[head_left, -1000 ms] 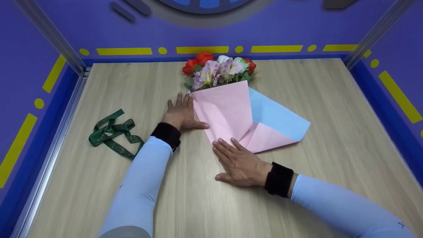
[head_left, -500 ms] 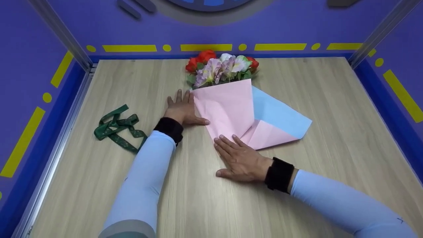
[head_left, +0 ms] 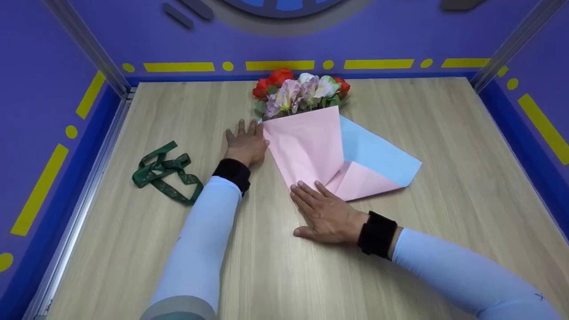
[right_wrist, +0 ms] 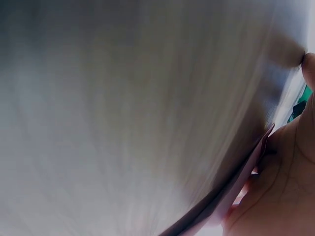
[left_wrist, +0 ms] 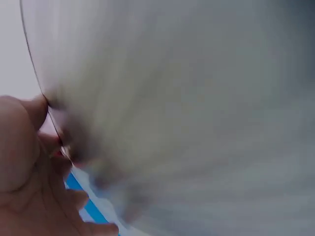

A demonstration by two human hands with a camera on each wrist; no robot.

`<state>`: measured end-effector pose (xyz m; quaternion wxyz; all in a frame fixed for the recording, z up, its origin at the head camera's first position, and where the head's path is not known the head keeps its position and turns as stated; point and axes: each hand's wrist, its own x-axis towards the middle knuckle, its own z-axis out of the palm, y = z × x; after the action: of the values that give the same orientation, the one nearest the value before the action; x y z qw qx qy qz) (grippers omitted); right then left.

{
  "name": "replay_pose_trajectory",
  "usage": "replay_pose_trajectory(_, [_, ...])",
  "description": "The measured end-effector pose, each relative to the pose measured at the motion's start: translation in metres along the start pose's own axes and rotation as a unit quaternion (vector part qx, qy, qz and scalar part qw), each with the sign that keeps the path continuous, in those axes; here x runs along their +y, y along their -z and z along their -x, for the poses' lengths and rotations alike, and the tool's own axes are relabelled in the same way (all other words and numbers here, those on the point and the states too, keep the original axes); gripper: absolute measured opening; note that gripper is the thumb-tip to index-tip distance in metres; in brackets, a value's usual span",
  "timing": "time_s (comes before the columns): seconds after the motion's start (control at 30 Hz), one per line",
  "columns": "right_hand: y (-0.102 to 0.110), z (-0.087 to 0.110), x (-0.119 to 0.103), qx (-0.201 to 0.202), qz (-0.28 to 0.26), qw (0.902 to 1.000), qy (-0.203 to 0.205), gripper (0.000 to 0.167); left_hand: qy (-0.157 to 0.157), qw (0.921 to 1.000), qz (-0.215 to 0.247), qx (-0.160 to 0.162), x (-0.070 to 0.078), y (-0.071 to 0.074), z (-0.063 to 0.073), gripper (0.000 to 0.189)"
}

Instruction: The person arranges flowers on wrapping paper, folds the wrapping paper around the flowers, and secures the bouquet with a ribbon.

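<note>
A bouquet of red, lilac and white flowers (head_left: 302, 94) lies at the back of the table, its stems hidden by wrapping paper (head_left: 306, 140). The sheet is pink on one face and light blue on the other; its left part is folded over, while the right part spreads out with the blue face up. My left hand (head_left: 246, 146) rests beside the paper's upper left edge, fingers straight and thumb tucked close. Flat across the paper's lower tip lies my right hand (head_left: 328, 216), its thumb on the wood. Neither hand grips anything.
A dark green ribbon (head_left: 166, 171) lies in loose loops on the wooden table (head_left: 275, 275), just left of my left forearm. Purple-blue panels (head_left: 284, 44) with yellow marks wall the table at the back and sides.
My left thumb has drawn off the paper toward the other fingers. The right hand keeps its place on the lower tip. The head view has shifted slightly.
</note>
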<state>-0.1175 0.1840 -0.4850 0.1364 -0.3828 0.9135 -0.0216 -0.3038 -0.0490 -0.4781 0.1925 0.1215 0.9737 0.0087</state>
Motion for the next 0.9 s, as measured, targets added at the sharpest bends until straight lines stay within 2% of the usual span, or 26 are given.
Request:
replay_pose_trajectory(0.1, [0.000, 0.001, 0.002, 0.002, -0.005, 1.0000, -0.001, 0.094, -0.039, 0.9974, -0.051, 0.031, 0.012, 0.002, 0.018, 0.062])
replay_pose_trajectory(0.2, [0.000, 0.001, 0.002, 0.001, -0.015, 0.9999, 0.000, 0.093, -0.120, 0.9878, -0.084, 0.053, 0.021, -0.006, 0.050, 0.057])
replay_pose_trajectory(0.33, [0.001, 0.000, 0.002, -0.001, -0.013, 0.9999, 0.000, 0.093, -0.237, 0.9640, -0.113, 0.041, 0.029, -0.024, 0.101, 0.056])
replay_pose_trajectory(0.4, [0.002, -0.001, 0.003, -0.001, -0.010, 1.0000, 0.002, 0.093, -0.268, 0.9552, -0.122, 0.028, 0.030, -0.031, 0.121, 0.056])
replay_pose_trajectory(0.47, [0.003, -0.001, 0.002, -0.005, -0.005, 1.0000, 0.001, 0.093, -0.282, 0.9510, -0.125, 0.024, 0.030, -0.038, 0.134, 0.056])
replay_pose_trajectory(0.57, [0.004, -0.001, 0.002, -0.008, -0.001, 1.0000, 0.000, 0.094, -0.285, 0.9493, -0.130, 0.030, 0.028, -0.042, 0.140, 0.056])
replay_pose_trajectory(0.73, [0.006, -0.003, 0.002, -0.004, -0.005, 1.0000, 0.000, 0.094, -0.288, 0.9415, -0.168, 0.052, 0.021, -0.042, 0.134, 0.056])
replay_pose_trajectory(0.9, [0.003, -0.001, 0.001, -0.013, -0.006, 0.9999, 0.001, 0.094, -0.299, 0.9332, -0.191, 0.059, 0.016, -0.044, 0.130, 0.056])
